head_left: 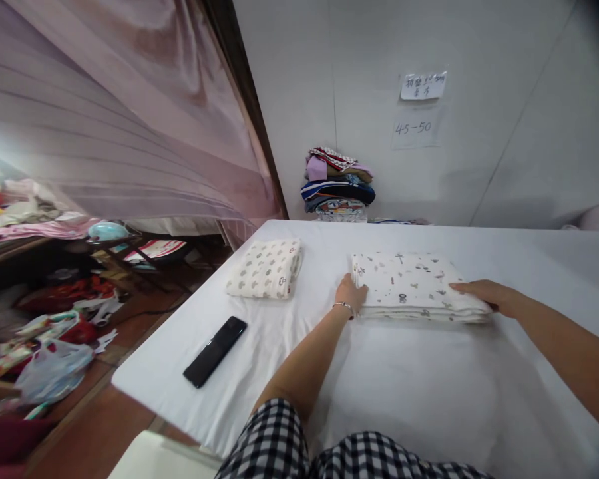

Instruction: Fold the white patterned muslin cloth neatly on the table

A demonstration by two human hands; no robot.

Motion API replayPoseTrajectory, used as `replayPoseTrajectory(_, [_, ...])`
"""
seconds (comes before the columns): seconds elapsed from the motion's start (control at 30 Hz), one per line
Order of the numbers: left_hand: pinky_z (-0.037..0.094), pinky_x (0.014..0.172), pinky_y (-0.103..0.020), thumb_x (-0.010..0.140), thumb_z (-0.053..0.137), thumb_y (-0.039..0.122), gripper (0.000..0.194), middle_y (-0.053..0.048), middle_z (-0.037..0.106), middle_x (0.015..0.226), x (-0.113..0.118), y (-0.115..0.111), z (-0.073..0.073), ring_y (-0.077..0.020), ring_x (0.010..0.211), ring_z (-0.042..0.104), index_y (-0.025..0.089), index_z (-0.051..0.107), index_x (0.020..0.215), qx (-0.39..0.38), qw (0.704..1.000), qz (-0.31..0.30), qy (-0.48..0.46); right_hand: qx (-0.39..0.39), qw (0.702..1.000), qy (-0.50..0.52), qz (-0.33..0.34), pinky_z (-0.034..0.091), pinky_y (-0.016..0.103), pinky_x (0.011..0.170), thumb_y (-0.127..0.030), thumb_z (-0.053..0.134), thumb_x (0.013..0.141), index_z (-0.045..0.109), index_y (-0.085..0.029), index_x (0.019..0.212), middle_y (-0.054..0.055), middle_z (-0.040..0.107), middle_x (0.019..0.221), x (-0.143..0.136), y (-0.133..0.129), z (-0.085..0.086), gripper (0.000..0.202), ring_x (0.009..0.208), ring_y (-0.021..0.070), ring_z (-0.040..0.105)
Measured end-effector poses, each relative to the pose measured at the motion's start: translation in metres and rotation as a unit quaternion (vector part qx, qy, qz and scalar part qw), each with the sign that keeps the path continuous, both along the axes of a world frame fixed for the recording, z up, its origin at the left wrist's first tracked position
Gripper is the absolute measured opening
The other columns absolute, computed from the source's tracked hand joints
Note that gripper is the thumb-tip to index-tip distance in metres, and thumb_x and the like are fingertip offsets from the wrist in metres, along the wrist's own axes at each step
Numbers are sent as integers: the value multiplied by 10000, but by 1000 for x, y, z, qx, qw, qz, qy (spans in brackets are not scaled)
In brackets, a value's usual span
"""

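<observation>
A folded white cloth (412,279) with small printed figures lies on the white-covered table, its layered edge facing me. My left hand (350,294), a bracelet at its wrist, grips the left end of this cloth. At the opposite end, my right hand (486,295) has its thumb on top, while its other fingers are mostly hidden around the right edge. Another folded cloth (265,268), white with rows of small mushroom-like prints, rests to the left, apart from both hands. A black phone (215,351) lies flat nearer the table's left edge.
The white tabletop (404,386) meets the wall side, where a stack of folded clothes (338,186) stands. Handwritten paper notes (423,85) hang on the wall. A pink curtain (180,120) drapes at left, above floor clutter and a plastic bag (54,369).
</observation>
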State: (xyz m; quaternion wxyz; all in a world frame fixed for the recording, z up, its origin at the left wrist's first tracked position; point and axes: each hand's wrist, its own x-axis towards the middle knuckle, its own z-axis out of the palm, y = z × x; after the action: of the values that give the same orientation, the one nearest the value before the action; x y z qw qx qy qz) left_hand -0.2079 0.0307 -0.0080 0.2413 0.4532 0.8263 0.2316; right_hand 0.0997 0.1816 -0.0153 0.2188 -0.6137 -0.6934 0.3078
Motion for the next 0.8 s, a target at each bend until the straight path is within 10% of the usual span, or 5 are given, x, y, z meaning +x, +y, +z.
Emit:
replayPoseTrajectory(0.1, [400, 997, -298, 792, 574, 369, 652, -148, 520, 1322, 0, -2, -1, -238, 1210, 500, 124, 363, 1358, 18, 1000, -3, -1, -206, 967, 147, 3, 489, 388, 521, -438, 739, 575, 680, -194, 612, 184, 706, 730, 2, -5, 3, 254, 629, 303, 655])
replayPoseTrajectory(0.27, [460, 896, -291, 774, 612, 438, 563, -104, 635, 1158, -9, -10, -6, -218, 1051, 600, 163, 482, 1248, 51, 996, 12, -71, -307, 911, 266, -74, 498, 401, 650, -331, 679, 660, 669, -145, 739, 231, 690, 862, 4, -17, 4, 202, 794, 320, 651])
replayPoseTrajectory(0.47, [455, 527, -209, 808, 570, 444, 282, -36, 677, 828, -26, -41, -11, -118, 616, 613, 163, 599, 805, 40, 975, -2, -217, 10, 996, -62, -66, 427, 434, 819, -387, 630, 711, 630, -145, 994, 198, 641, 1097, -7, -23, 13, 372, 992, 329, 577])
replayPoseTrajectory(0.8, [340, 492, -210, 771, 608, 428, 286, 45, 494, 463, -12, -48, -5, -87, 450, 447, 164, 591, 663, 47, 980, 1, -191, 223, 902, 33, 369, 464, 413, 846, -412, 509, 852, 679, -250, 980, 66, 660, 1020, -125, -107, 10, 268, 978, 250, 580])
